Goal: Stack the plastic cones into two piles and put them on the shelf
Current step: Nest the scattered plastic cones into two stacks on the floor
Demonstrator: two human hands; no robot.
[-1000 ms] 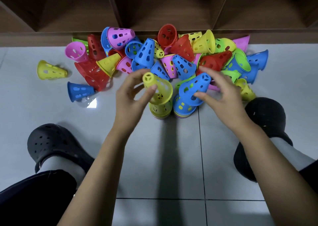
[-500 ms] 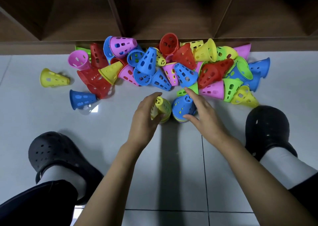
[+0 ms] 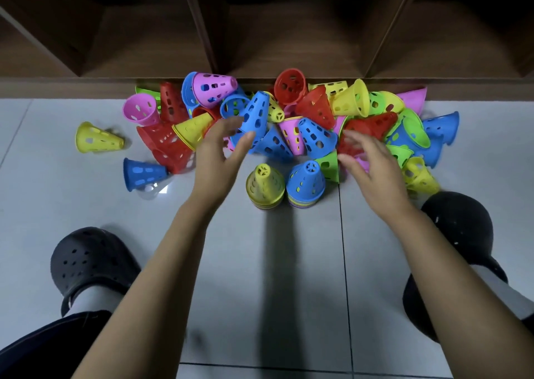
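Head view, looking down at the floor point(image 3: 260, 277) in front of the shelf point(image 3: 289, 46). Two piles stood side by side on the pale tiles, just apart from each other: the yellow-topped pile point(image 3: 264, 186) on the left and the blue-topped pile point(image 3: 306, 183) on the right. Both were upright, narrow ends up, with several coloured rims showing at each base. Behind them lay the loose cones point(image 3: 315, 110), a mixed heap of red, blue, pink, yellow and green, tumbled on their sides against the shelf's bottom edge, all on the floor outside the compartments. Two strays lay well left of the heap: a yellow stray point(image 3: 98, 139) on its side, and a blue stray point(image 3: 143, 173) nearer you. Your left hand point(image 3: 215, 159) hovered over the heap's left part, grip wide, fingers spread, holding nothing. Its thumb tip was just beside a tall blue cone point(image 3: 257, 117); contact could not be made out. Your right hand point(image 3: 375, 170) hovered over the heap's right part above a red cone point(image 3: 370, 128), grip wide too, fingers splayed and motion-blurred, nothing held. Whether its fingertips touched the cone could not be told. Both hands were apart from the two piles. Your feet in black clogs flanked the scene, left clog point(image 3: 89, 263) and right clog point(image 3: 459, 225), the right one near the heap's right end.
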